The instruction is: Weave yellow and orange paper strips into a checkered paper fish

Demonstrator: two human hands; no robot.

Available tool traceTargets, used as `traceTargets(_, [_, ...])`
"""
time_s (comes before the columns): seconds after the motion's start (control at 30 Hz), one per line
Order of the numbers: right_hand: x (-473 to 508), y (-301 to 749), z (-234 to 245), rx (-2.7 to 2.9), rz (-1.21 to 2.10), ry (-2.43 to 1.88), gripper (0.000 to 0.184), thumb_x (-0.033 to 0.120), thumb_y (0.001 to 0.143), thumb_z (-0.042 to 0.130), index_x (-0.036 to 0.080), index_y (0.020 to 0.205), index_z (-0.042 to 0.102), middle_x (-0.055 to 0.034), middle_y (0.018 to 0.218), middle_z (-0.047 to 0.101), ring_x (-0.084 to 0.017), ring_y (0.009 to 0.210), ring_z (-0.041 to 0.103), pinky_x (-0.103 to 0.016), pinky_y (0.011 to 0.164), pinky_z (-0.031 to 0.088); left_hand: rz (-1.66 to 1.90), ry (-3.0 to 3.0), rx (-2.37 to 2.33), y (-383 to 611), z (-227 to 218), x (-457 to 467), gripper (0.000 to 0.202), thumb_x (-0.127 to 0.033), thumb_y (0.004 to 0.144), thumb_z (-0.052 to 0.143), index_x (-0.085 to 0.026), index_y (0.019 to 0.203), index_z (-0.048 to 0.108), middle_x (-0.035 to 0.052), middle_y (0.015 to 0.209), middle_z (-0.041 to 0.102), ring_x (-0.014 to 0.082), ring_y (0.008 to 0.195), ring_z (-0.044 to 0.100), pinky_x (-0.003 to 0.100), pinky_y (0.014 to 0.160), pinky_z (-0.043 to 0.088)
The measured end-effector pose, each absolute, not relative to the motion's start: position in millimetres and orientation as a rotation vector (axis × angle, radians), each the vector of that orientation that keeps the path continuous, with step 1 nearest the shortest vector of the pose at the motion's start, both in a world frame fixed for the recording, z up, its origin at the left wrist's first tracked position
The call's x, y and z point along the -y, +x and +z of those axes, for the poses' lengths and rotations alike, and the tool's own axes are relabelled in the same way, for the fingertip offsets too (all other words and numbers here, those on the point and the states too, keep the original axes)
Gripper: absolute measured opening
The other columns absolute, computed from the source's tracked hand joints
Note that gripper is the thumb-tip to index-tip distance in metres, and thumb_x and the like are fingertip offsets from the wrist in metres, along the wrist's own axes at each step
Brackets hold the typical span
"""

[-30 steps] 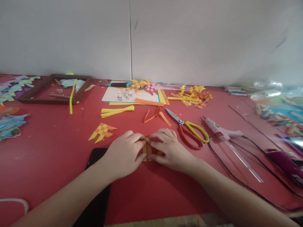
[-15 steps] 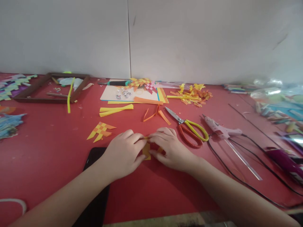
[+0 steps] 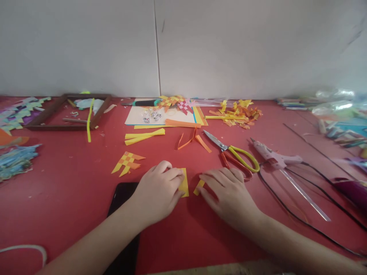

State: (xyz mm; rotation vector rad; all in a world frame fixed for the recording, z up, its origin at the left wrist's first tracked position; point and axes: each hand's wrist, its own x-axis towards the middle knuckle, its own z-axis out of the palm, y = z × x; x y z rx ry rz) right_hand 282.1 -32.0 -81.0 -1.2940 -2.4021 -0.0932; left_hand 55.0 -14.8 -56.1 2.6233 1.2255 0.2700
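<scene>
At the near middle of the red table, my left hand (image 3: 160,187) is closed on a yellow paper strip (image 3: 184,182) that sticks out past its fingertips. A short gap to the right, my right hand (image 3: 226,187) pinches another yellow paper piece (image 3: 199,187), mostly covered by the fingers. Whether the two pieces join cannot be seen. Left of my left hand lies a woven orange and yellow paper fish (image 3: 127,162). Scissors (image 3: 229,149) with one yellow and one red handle lie just beyond my right hand.
A black phone (image 3: 123,244) lies under my left forearm. On the right are a pink glue gun (image 3: 276,156) and its cord. Yellow strips (image 3: 145,136), orange strips (image 3: 203,143), paper scraps (image 3: 243,114) and a brown frame (image 3: 57,126) lie farther back.
My hands have moved apart; the right one has shifted right and slightly nearer. More of the yellow paper now shows at my left fingertips. The view has turned slightly.
</scene>
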Motion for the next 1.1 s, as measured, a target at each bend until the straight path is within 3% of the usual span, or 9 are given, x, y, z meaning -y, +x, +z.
traceTargets(0.23, [18,286,-81,2.470,0.262,-1.150,0.020,0.019,0.088,0.058,0.021,0.106,0.066,-0.0051,0.108,0.072,-0.023,0.100,0.061,-0.038,0.086,0.035,0.295,2.664,-1.201,64,-62,20,0.027,-0.021,0.091,0.053,-0.009,0.111,0.066,0.0160,0.114,0.067,0.0326,0.108,0.057,0.050,0.091,0.052])
traceTargets(0.37, [6,286,-77,2.539,0.393,-1.044,0.023,0.018,0.084,0.062,0.020,0.107,0.062,-0.0055,0.103,0.072,-0.023,0.101,0.061,-0.037,0.087,0.038,0.319,2.705,-1.188,67,-67,27,0.025,-0.020,0.090,0.054,-0.009,0.107,0.067,0.0149,0.110,0.067,0.0321,0.104,0.059,0.050,0.089,0.054])
traceTargets(0.67, [3,292,-81,2.477,0.435,-1.057,0.031,0.023,0.086,0.061,0.018,0.117,0.057,-0.0106,0.110,0.068,-0.025,0.107,0.059,-0.041,0.093,0.043,0.428,2.792,-1.138,67,-73,29,0.025,-0.022,0.092,0.051,-0.007,0.105,0.067,0.0168,0.107,0.068,0.0318,0.097,0.062,0.048,0.082,0.058])
traceTargets(1.1, [6,289,-81,2.446,0.467,-1.033,0.041,0.013,0.084,0.056,0.018,0.125,0.053,-0.0117,0.113,0.065,-0.023,0.106,0.058,-0.038,0.091,0.049,0.387,2.839,-1.111,69,-76,29,0.028,-0.019,0.091,0.050,-0.006,0.110,0.066,0.0158,0.104,0.069,0.0319,0.096,0.066,0.046,0.081,0.061])
